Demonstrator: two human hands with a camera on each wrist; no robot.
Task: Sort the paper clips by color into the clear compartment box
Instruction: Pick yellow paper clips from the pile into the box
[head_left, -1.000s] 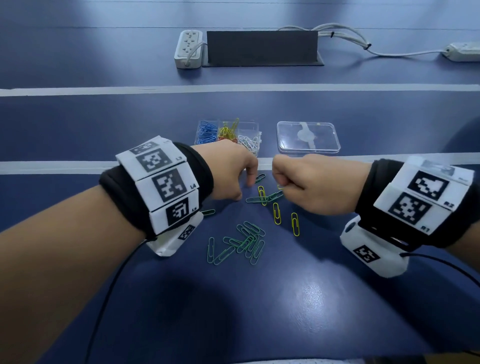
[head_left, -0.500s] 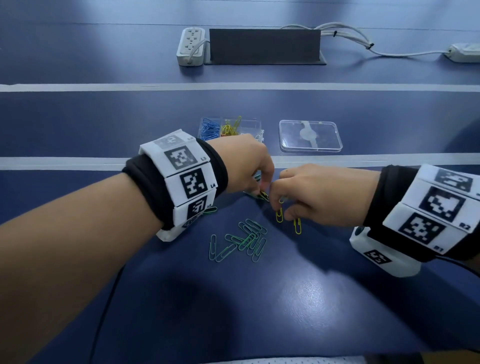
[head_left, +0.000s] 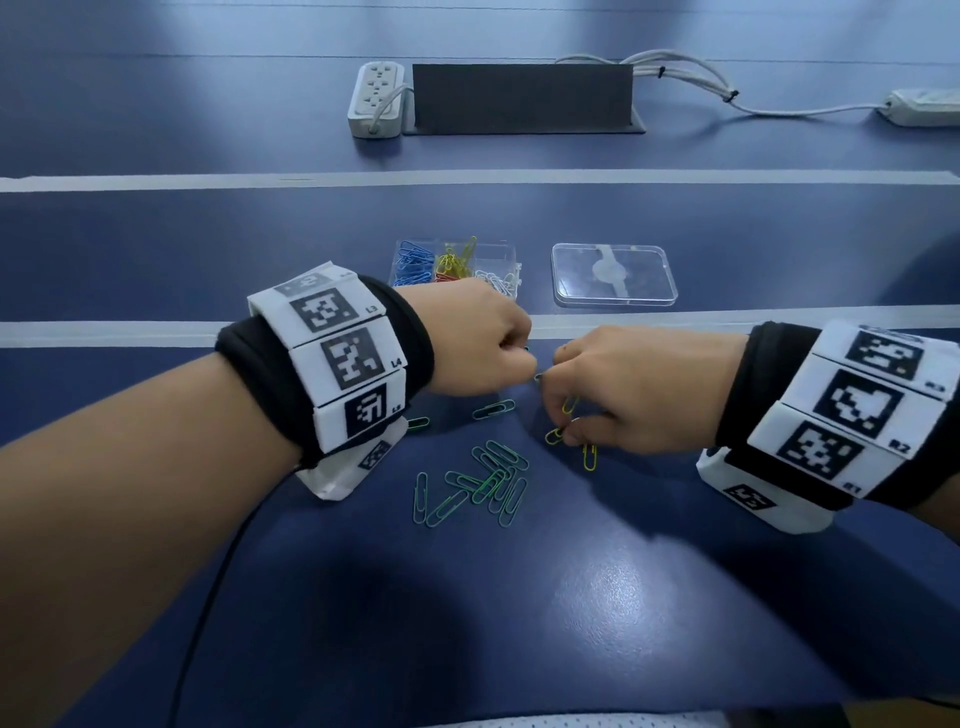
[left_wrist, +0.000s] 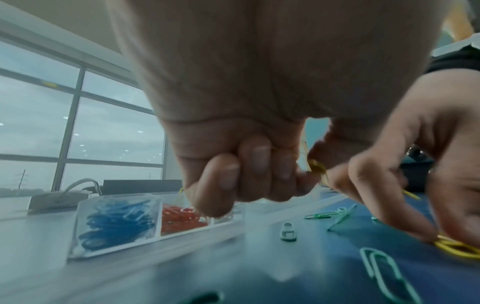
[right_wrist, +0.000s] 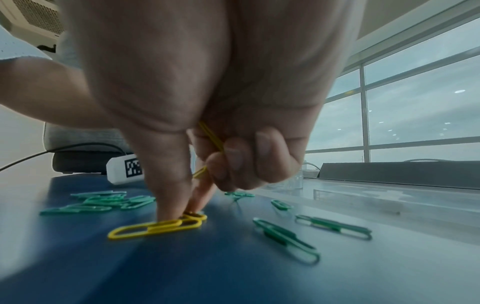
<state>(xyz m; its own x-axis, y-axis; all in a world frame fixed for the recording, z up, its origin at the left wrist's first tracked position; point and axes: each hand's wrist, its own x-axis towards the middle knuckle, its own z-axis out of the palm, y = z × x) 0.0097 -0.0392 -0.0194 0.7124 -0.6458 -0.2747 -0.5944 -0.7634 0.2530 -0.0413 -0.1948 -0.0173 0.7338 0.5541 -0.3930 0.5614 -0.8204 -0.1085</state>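
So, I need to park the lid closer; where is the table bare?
Bare: the table nearer than the green clips, and between compartment box and lid. Crowded: between left hand and right hand.

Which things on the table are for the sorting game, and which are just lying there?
For sorting: green clips, yellow clips, compartment box, its lid, left hand, right hand.

Just lying about: power strip, black panel, white cables.
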